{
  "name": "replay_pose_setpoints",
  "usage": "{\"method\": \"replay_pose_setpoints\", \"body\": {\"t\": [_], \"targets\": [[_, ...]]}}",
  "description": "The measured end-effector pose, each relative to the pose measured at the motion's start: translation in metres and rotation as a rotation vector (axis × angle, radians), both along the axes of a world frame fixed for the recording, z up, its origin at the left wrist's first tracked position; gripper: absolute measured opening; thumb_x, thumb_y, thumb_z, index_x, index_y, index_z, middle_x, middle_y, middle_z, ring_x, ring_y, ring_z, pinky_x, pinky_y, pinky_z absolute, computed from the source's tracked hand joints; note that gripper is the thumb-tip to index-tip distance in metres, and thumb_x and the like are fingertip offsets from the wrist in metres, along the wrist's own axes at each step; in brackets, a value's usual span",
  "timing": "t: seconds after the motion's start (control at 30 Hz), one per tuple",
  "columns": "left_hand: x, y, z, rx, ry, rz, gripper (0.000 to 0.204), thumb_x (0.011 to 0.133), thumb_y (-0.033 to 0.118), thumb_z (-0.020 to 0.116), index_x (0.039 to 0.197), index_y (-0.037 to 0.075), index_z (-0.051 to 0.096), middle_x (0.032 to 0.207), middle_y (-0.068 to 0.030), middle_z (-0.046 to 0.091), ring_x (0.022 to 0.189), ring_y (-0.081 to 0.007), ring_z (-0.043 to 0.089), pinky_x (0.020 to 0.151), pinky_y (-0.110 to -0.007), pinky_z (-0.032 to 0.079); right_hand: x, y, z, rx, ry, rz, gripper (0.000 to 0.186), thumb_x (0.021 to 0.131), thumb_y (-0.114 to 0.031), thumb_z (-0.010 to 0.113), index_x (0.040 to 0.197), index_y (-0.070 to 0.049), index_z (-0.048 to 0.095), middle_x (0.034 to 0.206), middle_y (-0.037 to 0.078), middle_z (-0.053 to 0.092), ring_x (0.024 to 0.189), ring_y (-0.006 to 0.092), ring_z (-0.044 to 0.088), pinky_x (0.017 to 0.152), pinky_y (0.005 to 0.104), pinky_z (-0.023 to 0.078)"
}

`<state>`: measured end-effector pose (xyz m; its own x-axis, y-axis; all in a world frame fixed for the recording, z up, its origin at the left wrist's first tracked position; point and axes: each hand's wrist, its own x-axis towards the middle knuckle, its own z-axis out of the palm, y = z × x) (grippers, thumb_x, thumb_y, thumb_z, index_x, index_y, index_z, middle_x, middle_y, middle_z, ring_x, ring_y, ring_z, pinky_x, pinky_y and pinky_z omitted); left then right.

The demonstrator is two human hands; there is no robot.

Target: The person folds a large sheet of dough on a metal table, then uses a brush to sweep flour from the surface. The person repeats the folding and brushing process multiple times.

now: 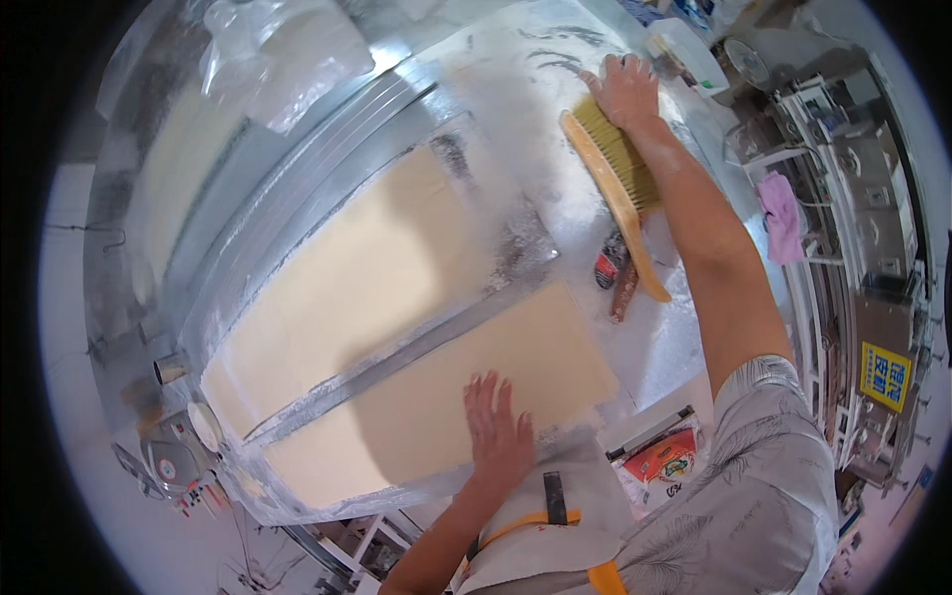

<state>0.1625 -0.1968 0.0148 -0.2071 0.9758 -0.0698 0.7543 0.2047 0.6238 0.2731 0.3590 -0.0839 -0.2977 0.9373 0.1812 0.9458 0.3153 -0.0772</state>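
A wide sheet of pale dough [377, 297] lies across a floured metal sheeter table [516, 119]. A metal bar [397, 362] crosses the dough. My left hand [496, 431] lies flat, fingers spread, on the near part of the dough close to its front edge. My right hand [625, 89] reaches far out and rests on the floured surface at the head of a wooden-handled brush [620, 188] with yellow bristles. Whether the hand grips the brush or only touches it is unclear.
A red-and-black tool [615, 273] lies beside the brush handle. A clear plastic cover [278, 50] sits at the far left. A pink cloth [780, 216] hangs on machinery at the right. A white container [689, 55] stands at the far right corner.
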Motion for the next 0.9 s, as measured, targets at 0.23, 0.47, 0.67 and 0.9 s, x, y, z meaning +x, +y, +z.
{"method": "replay_pose_setpoints", "body": {"t": [0.23,0.47,0.67,0.9], "targets": [[-0.023,-0.055,0.01,-0.072,0.053,0.156,0.05,0.097,0.003,0.065,0.144,-0.005,0.051,0.156,-0.0294,0.043,0.148,-0.0535,0.039,0.122,-0.064,0.035,-0.032,0.044,-0.023,0.039,-0.118,0.158,0.054,0.111,-0.054,0.048,0.132,-0.006,0.062,0.128,0.024,0.063,0.115,0.0419,0.068,0.097,0.0531,0.058],[-0.034,-0.049,0.001,-0.009,-0.142,0.123,0.036,0.099,0.001,0.063,0.135,-0.005,0.058,0.144,-0.0279,0.055,0.137,-0.0498,0.052,0.115,-0.057,0.044,0.132,0.131,-0.042,-0.061,0.413,0.376,0.03,0.11,-0.024,0.054,0.133,-0.004,0.059,0.116,0.021,0.072,0.099,0.0283,0.074,0.086,0.0418,0.06],[-0.042,-0.1,0.018,-0.097,-0.193,0.365,0.019,0.106,0.008,0.06,0.123,0.001,0.066,0.122,-0.0186,0.069,0.115,-0.038,0.066,0.101,-0.045,0.052,0.075,-0.08,0.078,-2.02,1.925,0.568,0.027,0.118,-0.021,0.043,0.129,-0.003,0.058,0.095,0.008,0.066,0.081,0.0154,0.066,0.071,0.0279,0.057],[-0.056,-0.172,0.005,-0.141,-0.339,0.342,0.017,0.109,0.013,0.06,0.119,0.002,0.069,0.111,-0.0164,0.071,0.099,-0.031,0.071,0.089,-0.04,0.056,0.0,-0.332,0.142,-1.351,1.085,-0.109,0.02,0.104,-0.022,0.07,0.114,-0.004,0.07,0.09,0.0,0.064,0.071,0.0079,0.056,0.058,0.0196,0.042]]}}
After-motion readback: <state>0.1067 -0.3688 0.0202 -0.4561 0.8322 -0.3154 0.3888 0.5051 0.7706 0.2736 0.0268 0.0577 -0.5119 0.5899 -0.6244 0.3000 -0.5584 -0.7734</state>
